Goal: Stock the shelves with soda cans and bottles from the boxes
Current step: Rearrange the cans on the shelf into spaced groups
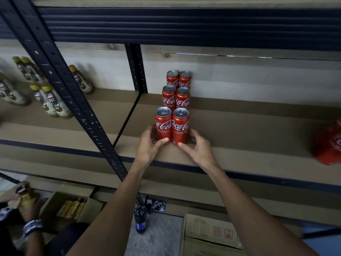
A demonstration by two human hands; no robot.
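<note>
Here, on the brown shelf [249, 130], near its left end, two red cola cans stand up straight close to the front edge. The left hand [149, 143] holds the front left can [163, 122] low down, with the thumb on the front and the fingers curled round its left side. The right hand [199, 146] holds the front right can [180, 124] the same way, with the thumb in front and the fingers round its right side. The two cans touch each other. Four more cans [183, 102] stand just behind them, two by two, back to the wall. A blurry red pack [330, 143] sits at the right end of the shelf, well apart. Bottles with yellow caps [53, 102] stand on the next shelf to the left. Down below are a cardboard box [208, 231] and a dark bottle [140, 220].
</note>
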